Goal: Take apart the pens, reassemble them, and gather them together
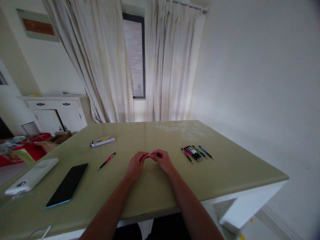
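Over the middle of the table, my left hand [136, 164] and my right hand [162, 159] meet at a small red pen [149, 156]. Both hands are closed, fingertips pinching it from either side; most of it is hidden by the fingers. To the left lies a pink pen with a black grip [107, 161]. On the right rests a row of several pens [193, 153] in pink, black, white, green and blue, side by side and slanted. A blue pen [206, 152] lies at the right end of that row.
A dark-screened phone [67, 185] and a white device with a cable [32, 176] lie on the left of the green table [160, 133]. Behind the pink pen is a small open box [102, 141] with yellow items. A white cabinet [56, 111] stands beyond; a wall [255, 83] runs right.
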Motion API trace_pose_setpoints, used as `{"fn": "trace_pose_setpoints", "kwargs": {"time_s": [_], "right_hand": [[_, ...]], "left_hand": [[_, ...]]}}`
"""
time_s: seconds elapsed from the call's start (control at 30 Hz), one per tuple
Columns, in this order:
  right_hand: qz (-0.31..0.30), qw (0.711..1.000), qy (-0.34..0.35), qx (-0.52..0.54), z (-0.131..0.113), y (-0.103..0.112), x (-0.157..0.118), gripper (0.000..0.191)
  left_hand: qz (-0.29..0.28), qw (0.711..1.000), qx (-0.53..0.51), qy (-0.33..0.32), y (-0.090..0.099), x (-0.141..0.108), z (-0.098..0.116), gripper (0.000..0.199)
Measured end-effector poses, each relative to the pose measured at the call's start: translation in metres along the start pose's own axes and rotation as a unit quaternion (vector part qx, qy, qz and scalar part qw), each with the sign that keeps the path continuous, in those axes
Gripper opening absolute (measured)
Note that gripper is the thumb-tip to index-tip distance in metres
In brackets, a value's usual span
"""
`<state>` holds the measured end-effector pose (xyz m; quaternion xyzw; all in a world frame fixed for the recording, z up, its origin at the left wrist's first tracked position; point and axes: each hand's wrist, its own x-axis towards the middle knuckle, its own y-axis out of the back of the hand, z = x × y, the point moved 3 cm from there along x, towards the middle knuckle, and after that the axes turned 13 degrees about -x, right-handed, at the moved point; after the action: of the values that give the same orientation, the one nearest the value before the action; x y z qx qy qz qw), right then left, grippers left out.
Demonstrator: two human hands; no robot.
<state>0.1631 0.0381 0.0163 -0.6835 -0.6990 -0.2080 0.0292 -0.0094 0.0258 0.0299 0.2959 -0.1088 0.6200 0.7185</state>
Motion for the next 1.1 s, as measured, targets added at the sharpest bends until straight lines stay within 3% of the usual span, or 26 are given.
{"fn": "trace_pose_setpoints", "kwargs": {"time_s": [0.1,0.27,0.43,0.5,0.63,0.93,1.1], "right_hand": [[-0.003,1.000,-0.003,0.005,0.001,0.000,0.000,0.020],[-0.002,1.000,0.007,0.017,-0.001,0.001,0.000,0.019],[0.003,1.000,0.016,-0.007,-0.002,0.000,0.000,0.018],[0.000,1.000,0.011,-0.004,-0.001,0.000,0.000,0.019],[-0.004,1.000,0.002,-0.002,-0.002,0.001,-0.001,0.019],[0.027,0.999,0.020,-0.014,-0.005,0.000,0.001,0.019],[0.038,0.999,0.008,-0.005,-0.001,0.002,0.001,0.019]], "left_hand": [[0.018,0.999,-0.030,-0.008,0.003,0.001,-0.001,0.022],[0.048,0.994,-0.092,0.027,0.004,0.002,-0.009,0.031],[-0.010,0.989,-0.075,0.125,-0.002,0.000,-0.016,0.041],[-0.004,0.992,-0.060,0.108,-0.001,0.000,-0.015,0.043],[0.012,0.997,-0.050,0.054,0.002,0.001,-0.013,0.027],[0.071,0.979,-0.142,0.130,0.005,0.004,-0.022,0.045],[0.062,0.985,-0.140,0.085,0.008,0.005,-0.021,0.032]]}}
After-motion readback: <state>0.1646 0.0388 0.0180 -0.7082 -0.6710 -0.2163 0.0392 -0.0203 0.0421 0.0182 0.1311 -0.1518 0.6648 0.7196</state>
